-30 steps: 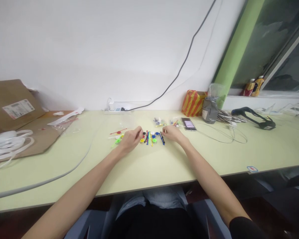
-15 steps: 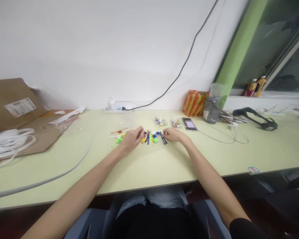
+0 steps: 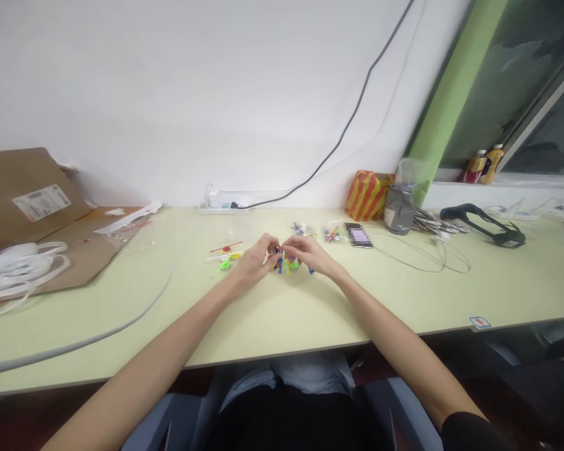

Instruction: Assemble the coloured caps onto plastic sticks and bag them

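While both hands were nearly together over the surface, the small dark piece lay between them, closer to the left hand, at its fingertips. That hand was narrow, thumb and fingers apparently pinching the piece. The right hand came at it from the opposite side, palm downward, fingertips just beside the piece; whether they touched it, or had closed on anything, I could not tell. From the right hand, therefore, the piece lay directly to the left. Its long axis could not be established, fingers covering most of it.

Immediately below, on the person's side, were a blue stick and a yellow stick, both running roughly from the wall toward the person, with a green disc beside the yellow one. Beyond the left hand, well apart from these, a red stick lay nearly crosswise.
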A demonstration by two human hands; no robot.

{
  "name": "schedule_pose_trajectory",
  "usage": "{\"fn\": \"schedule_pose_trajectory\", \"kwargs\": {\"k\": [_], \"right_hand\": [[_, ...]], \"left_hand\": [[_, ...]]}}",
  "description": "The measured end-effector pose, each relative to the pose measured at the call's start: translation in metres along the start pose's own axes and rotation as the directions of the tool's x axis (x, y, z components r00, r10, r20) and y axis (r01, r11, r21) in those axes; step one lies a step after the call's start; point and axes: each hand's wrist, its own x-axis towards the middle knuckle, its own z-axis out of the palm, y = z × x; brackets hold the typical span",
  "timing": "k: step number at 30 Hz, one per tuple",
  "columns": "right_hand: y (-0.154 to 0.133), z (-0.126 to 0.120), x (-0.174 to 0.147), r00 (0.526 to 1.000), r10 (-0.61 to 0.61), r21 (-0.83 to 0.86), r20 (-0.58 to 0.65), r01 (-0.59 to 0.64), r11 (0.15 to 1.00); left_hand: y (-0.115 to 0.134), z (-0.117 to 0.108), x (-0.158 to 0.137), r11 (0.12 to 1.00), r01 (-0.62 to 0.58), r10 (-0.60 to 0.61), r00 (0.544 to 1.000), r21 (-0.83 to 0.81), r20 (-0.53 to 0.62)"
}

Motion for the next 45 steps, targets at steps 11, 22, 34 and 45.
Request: {"fn": "schedule_pose_trajectory", "kwargs": {"k": [11, 22, 34, 45], "right_hand": [[0.007, -0.012, 0.001, 0.982, -0.039, -0.423, -0.186, -0.045, 0.905], [0.024, -0.037, -0.003, 0.995, 0.099, -0.648, -0.01, -0.082, 0.757], [0.031, -0.034, 0.0, 0.99, 0.064, -0.669, 0.127, 0.038, 0.743], [0.033, -0.029, 0.0, 0.992, 0.045, -0.691, 0.121, 0.051, 0.721]], "left_hand": [[-0.002, 0.0, 0.0, 0.999, 0.042, -0.041, 0.997, 0.024, -0.069], [-0.003, -0.002, -0.002, 0.998, 0.046, -0.045, 0.999, 0.043, -0.021], [-0.005, -0.001, -0.001, 0.998, 0.013, -0.013, 1.0, 0.055, -0.014], [-0.015, -0.016, 0.006, 0.924, -0.006, 0.011, 1.0, 0.383, -0.01]]}}
